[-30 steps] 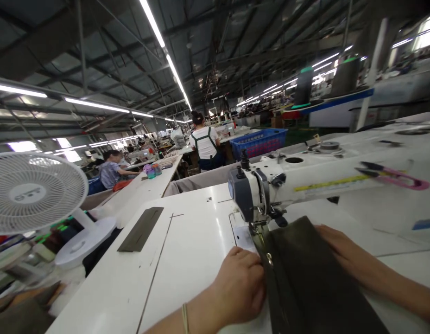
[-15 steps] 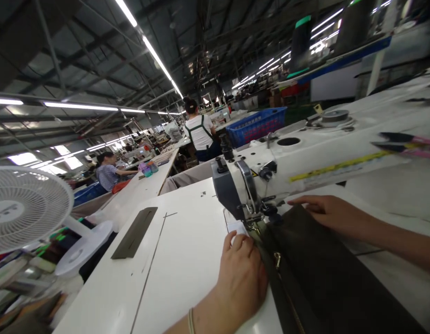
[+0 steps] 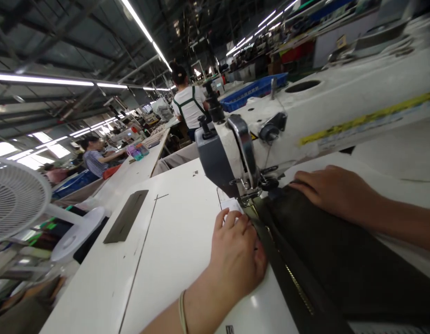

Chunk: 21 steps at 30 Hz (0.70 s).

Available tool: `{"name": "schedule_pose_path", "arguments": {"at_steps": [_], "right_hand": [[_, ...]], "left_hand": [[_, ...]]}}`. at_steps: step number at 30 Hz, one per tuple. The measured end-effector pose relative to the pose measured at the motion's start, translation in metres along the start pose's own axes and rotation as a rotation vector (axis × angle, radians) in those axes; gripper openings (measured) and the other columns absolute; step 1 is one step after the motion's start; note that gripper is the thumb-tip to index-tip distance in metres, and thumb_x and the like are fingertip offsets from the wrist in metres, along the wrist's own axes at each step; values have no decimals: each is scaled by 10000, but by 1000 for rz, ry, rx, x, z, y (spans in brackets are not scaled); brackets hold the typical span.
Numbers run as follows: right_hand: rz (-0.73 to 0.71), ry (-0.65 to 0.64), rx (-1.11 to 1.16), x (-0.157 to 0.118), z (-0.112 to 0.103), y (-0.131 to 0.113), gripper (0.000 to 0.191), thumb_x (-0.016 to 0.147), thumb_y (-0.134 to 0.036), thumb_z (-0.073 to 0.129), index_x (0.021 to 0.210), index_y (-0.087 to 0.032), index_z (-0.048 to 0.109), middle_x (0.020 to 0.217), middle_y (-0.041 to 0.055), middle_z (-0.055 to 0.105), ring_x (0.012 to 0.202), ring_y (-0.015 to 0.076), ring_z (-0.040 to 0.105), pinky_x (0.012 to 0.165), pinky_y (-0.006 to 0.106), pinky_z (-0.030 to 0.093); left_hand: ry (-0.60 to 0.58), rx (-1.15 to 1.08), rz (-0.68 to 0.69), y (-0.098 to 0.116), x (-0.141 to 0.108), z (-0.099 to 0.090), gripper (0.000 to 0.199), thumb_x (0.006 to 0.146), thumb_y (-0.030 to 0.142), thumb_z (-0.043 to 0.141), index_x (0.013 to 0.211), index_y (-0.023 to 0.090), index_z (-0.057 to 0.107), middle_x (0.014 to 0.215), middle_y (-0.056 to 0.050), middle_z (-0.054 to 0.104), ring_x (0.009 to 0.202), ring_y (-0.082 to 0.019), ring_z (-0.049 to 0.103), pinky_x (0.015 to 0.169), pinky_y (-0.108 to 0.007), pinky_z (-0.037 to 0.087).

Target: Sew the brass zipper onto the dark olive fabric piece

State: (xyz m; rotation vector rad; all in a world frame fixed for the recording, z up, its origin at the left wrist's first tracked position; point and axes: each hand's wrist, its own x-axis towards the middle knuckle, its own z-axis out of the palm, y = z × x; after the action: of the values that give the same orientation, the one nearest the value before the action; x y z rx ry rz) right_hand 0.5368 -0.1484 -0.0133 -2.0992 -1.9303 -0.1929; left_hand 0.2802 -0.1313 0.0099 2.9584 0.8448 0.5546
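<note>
A white fan [image 3: 18, 199] stands at left, a blue basket [image 3: 256, 91] in the background.

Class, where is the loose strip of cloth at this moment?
In the head view, the cloth strip lies on the white table, left of the left hand, between the fan and the dark line.

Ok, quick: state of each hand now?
Left hand: curled at the edge of the dark cloth; grip can't be told.
Right hand: on the cloth's far end; grip can't be told.
</note>
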Motion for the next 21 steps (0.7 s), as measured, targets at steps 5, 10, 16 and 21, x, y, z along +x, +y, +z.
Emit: {"name": "schedule_pose_path", "arguments": {"at_steps": [5, 10, 16, 21], "right_hand": [[-296, 315, -158, -13, -14, -27, 208, 901, -175, 438, 781, -126, 601, 813, 125, 628, 799, 268, 569, 711, 397, 405], [-531, 444, 169, -31, 2, -76, 321, 955, -189, 336, 1043, -83, 625, 1012, 124, 674, 935, 192, 620, 847, 327, 507], [-552, 401, 111, -33, 15, -81, 385, 918, -116, 309, 1106, -23, 633, 1110, 149, 665, 1038, 221, 624, 915, 355, 524], [-564, 396, 78, -32, 7, -81, 412, 911, -106, 291, 1069, 7, 654, 1113, 172, 657, 1031, 232, 630, 919, 340, 520]], "left_hand": [[34, -80, -46, 2, -5, 3, 86, 715, 156, 523, 799, 160, 541, 933, -87, 582, 931, -247, 522, 983, -494, 388], [146, -180, -108, -1, -14, 11, 374, 734, 128, 499, 1106, 94, 472, 1143, -176, 515, 1097, -295, 483, 962, -502, 440], [150, -171, -42, -8, -17, 16, 585, 732, 94, 474, 1303, 92, 347, 1315, -197, 452, 1240, -301, 431, 1018, -507, 436], [121, -94, 83, -11, -14, 14, 439, 735, 56, 439, 1162, 100, 532, 1282, -189, 514, 1153, -307, 528, 949, -474, 514]]}}
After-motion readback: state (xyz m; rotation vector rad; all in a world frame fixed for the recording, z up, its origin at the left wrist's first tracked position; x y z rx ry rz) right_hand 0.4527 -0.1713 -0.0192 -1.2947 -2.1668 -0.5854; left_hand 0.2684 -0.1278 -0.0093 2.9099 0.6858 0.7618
